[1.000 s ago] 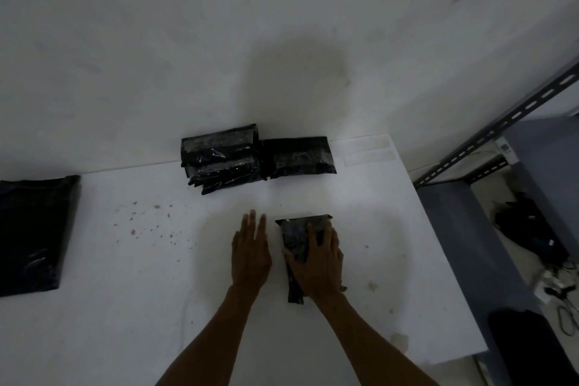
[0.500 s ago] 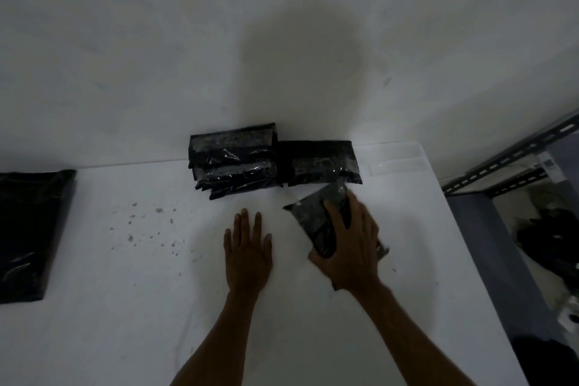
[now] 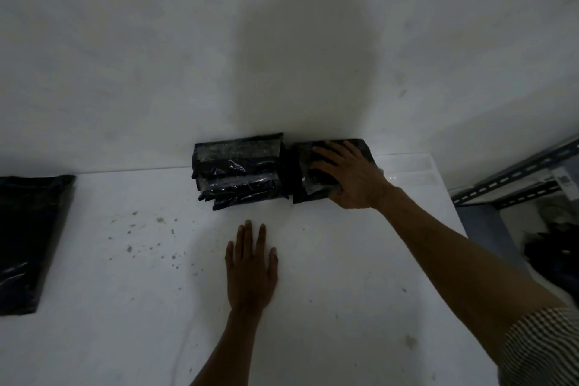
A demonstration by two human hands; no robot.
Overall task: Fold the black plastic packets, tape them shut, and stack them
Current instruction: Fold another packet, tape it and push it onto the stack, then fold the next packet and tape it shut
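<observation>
PACKET SET DOWN BESIDE THE STACK: a folded packet (image 3: 302, 172) is gripped by the right hand (image 3: 347, 175) at the far edge of the white surface (image 3: 344, 276), against the wall (image 3: 156, 56); the fingers are spread across its top and the thumb is tucked at its near edge, so it is judged not yet released. It is placed just beside, and touching, a taller stack (image 3: 238, 172) of taped packets; how many lie beneath it cannot be told in the dim light. The left hand (image 3: 252, 269) is laid flat on the surface nearer the person, fingers straight and slightly spread, nothing held; well apart at the left edge, unfolded black bags (image 3: 28, 238) are seen waiting, so much of the task is judged to remain. What look like clear strips of tape (image 3: 410, 171) are stuck near the far right corner; a metal rack (image 3: 517, 175) is seen beyond it.

The plastic is glossy and is judged slick, so the packet may be slid off square when the hand is drawn away, above all if the thumb is dragged along its edge; the taller stack is skewed, its lower layers fanned towards the person, and may be toppled if nudged by the wrist or the packet's edge; a thinly taped fold may be sprung open once pressure is lifted.
</observation>
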